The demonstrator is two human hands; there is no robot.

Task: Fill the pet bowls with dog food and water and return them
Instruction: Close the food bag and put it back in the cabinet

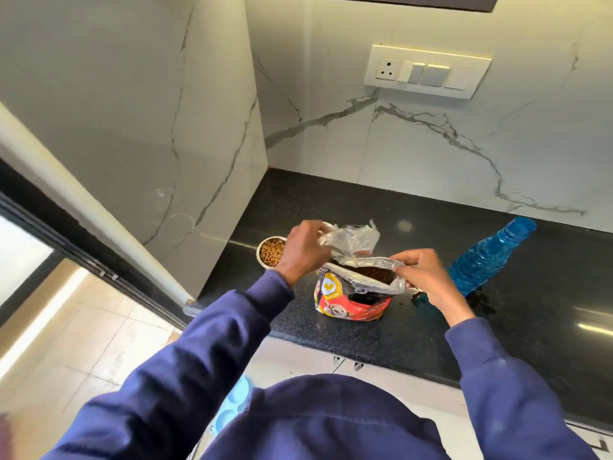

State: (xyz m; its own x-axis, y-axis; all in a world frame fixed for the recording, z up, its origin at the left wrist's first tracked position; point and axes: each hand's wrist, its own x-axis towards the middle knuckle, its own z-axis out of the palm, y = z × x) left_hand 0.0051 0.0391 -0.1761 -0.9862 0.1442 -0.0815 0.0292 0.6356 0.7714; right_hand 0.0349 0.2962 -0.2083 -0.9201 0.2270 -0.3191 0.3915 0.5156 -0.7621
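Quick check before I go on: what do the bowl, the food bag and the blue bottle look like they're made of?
The bowl: likely stainless steel, going by its shiny silver rim. The food bag: thin flexible plastic film with a foil-like silver lining; it crinkles and folds, glossy printed outside. The blue bottle: translucent ribbed plastic, probably; light shows through it.

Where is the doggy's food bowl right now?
In the head view, the round steel bowl of brown kibble sits on the black stone counter, left of the red dog-food bag, partly hidden behind the left hand.
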